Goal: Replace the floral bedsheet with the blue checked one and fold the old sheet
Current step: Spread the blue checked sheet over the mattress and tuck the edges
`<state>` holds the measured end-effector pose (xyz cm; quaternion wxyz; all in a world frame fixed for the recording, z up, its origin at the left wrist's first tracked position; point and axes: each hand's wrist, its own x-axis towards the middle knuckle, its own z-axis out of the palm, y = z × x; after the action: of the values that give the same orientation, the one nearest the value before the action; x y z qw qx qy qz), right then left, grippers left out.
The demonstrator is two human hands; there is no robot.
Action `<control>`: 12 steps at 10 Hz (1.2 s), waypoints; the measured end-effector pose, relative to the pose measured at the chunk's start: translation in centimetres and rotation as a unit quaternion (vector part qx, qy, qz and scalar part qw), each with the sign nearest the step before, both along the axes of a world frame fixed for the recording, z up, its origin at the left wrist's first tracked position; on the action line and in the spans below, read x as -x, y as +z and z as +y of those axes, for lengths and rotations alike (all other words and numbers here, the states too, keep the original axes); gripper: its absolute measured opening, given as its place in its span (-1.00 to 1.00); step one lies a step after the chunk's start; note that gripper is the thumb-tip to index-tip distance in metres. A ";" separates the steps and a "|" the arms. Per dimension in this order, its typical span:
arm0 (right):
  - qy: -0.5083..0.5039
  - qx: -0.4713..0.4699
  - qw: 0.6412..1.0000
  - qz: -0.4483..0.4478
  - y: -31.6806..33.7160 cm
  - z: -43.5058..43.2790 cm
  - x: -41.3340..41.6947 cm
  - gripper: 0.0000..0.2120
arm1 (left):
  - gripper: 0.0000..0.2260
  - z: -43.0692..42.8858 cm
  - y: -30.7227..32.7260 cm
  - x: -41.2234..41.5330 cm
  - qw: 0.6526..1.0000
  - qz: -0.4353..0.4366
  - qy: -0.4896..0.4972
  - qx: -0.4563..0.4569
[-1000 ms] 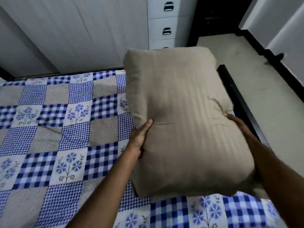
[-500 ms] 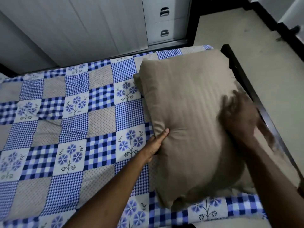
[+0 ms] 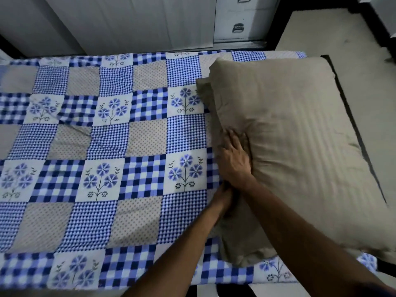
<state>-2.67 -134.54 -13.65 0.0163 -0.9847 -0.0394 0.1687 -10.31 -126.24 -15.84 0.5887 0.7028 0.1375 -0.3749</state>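
The blue checked sheet (image 3: 102,146), with flower and dotted patches, lies spread over the bed. A beige striped pillow (image 3: 300,146) rests on its right side, against the bed's dark frame. My right hand (image 3: 234,159) presses flat on the pillow's left edge, fingers spread. My left hand (image 3: 222,196) sits just below it at the same edge, its fingers tucked under the pillow and my right wrist, so its hold is hidden. No other bedsheet is in view.
A white wardrobe (image 3: 128,22) with drawers (image 3: 240,18) stands right behind the bed's far side. The dark bed frame (image 3: 351,116) runs along the right, with pale floor (image 3: 368,67) beyond it. More floor shows at the near edge.
The pillow has come down from my raised hands and now lies flat on the bed. My right hand crossed from the pillow's right side to its left edge, close to my left hand.
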 end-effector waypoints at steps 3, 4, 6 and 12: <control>-0.019 0.053 0.995 -0.077 -1.1 -2.4 0.1 -0.59 | -0.44 1.8 -2.1 0.5 0.994 -0.092 -0.060 0.012; -0.032 0.056 0.995 -0.080 -0.7 -1.0 0.4 -0.58 | -0.47 6.4 -5.2 0.6 0.956 -0.240 -0.104 -0.133; -0.038 -0.097 0.987 -0.124 -0.6 3.0 0.2 -0.51 | -0.45 16.5 -7.1 -0.7 0.806 -0.404 -0.178 -0.395; 0.228 -0.132 0.965 -0.017 -12.0 12.3 18.6 -0.36 | -0.39 26.9 -10.1 21.3 0.745 -0.352 -0.180 -0.538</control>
<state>-21.24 -122.20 -25.68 0.1063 -0.9417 -0.2847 0.1445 -31.57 -99.33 -25.93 0.0417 0.9967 -0.0296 -0.0637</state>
